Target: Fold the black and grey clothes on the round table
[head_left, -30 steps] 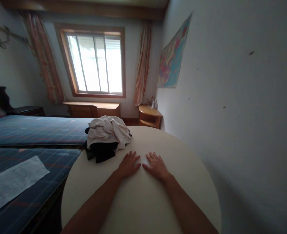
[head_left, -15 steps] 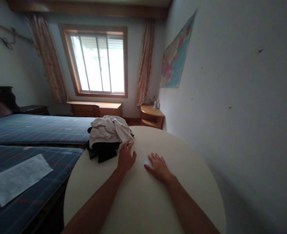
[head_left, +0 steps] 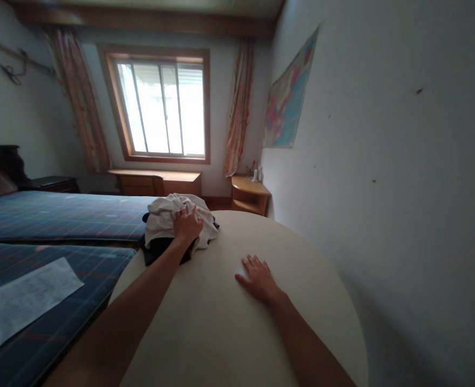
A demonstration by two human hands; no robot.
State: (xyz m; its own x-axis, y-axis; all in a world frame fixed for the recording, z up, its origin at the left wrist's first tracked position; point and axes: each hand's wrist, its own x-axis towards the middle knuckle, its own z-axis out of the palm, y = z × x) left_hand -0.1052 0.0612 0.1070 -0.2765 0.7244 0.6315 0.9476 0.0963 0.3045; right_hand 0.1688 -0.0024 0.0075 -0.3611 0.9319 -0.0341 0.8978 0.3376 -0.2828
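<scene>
A heap of crumpled clothing lies at the far left part of the round, cream-coloured table (head_left: 221,322). On top is a whitish garment (head_left: 160,215), with a black garment (head_left: 157,250) showing under it. My left hand (head_left: 187,224) is over the whitish garment and appears to touch it, its fingers apart and not closed around the fabric. Flat on the tabletop, to the right of the heap, rests my right hand (head_left: 258,278), fingers spread and nothing in it.
Left of the table are beds with blue plaid mattresses (head_left: 100,215); a sheet of paper (head_left: 31,298) lies on the nearer one. A white wall (head_left: 402,226) runs along the right. A desk (head_left: 177,180) and a corner shelf (head_left: 249,185) stand beyond.
My left hand has moved forward and left, from the tabletop beside the heap onto the whitish garment. My right hand stays flat on the table.
</scene>
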